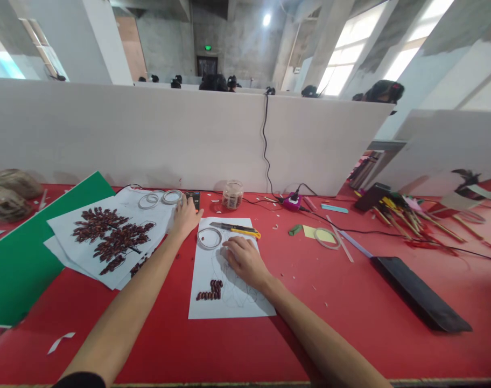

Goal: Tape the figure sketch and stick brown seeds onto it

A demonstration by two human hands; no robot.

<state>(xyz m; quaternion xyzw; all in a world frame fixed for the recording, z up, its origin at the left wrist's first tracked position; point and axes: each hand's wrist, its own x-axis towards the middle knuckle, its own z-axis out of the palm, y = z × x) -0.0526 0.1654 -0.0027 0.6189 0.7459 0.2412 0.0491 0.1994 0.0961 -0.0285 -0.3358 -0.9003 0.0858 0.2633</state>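
Observation:
My left hand [184, 217] reaches to the back of the red table, its fingers spread over a small black item [195, 198] with pale lettering; I cannot make out its kind. Beside it, rings of pale tape [172, 197] lie on paper. My right hand [245, 261] rests, loosely bent and holding nothing visible, on a white sheet [201, 269] with a pencil drawing. Dark brown seeds or beans [210, 291] form short rows on that sheet. A yellow utility knife [237, 229] and another tape ring [209, 238] lie just beyond my right fingertips.
Sheets covered in brown seed-like pieces [108, 237] overlap a green board [11, 269] at left. A glass jar [232, 194] stands behind the knife. Rightward are a purple cable box [293, 201], a black pouch [419, 291] and several brushes or sticks [402, 215]. A white partition [148, 134] borders the back.

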